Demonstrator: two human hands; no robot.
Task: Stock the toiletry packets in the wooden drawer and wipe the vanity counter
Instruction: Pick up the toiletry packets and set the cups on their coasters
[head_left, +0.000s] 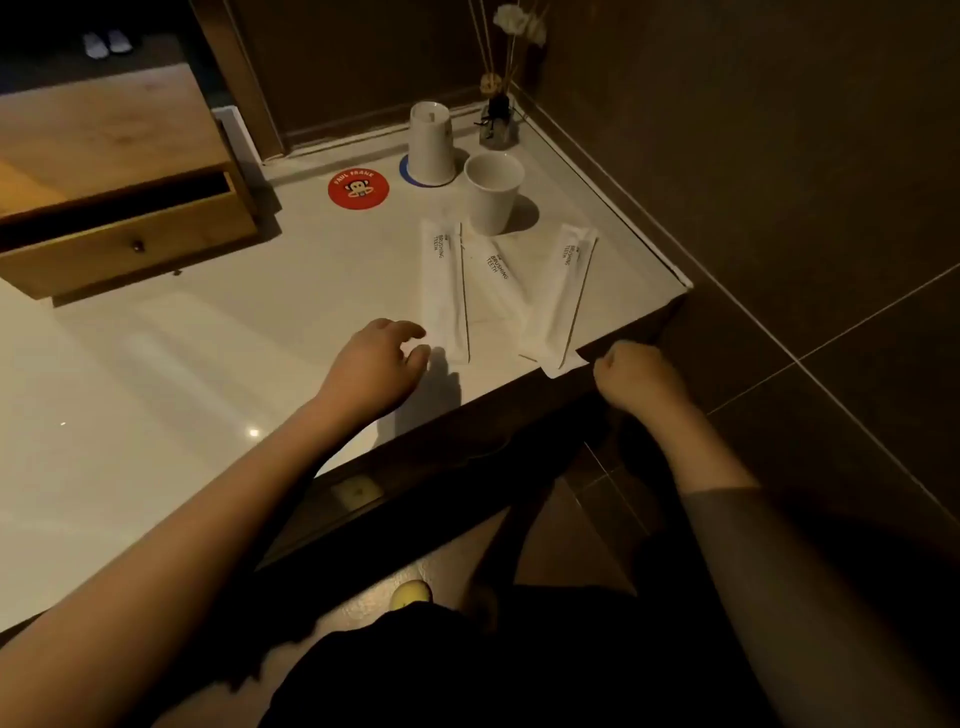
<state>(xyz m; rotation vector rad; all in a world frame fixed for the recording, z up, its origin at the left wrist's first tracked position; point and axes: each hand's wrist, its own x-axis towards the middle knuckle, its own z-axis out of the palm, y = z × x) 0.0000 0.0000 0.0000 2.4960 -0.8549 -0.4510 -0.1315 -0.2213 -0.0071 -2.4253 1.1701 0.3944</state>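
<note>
Head view: two bare hands at the vanity counter (218, 332) edge.
Left hand (376, 358) fingers spread, empty, touching nearest toiletry packet (444, 291); right hand (636, 376) fisted off the edge. Three white packets fanned on the counter; wooden drawer (130, 244) ajar.

White counter (218, 374) w/ 3 packets (444, 291), 2 cups (491, 192), 2 coasters (358, 189), wooden drawer box (124, 228)

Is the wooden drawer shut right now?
No, the wooden drawer is pulled partly out, with a dark gap open along its top.
</note>
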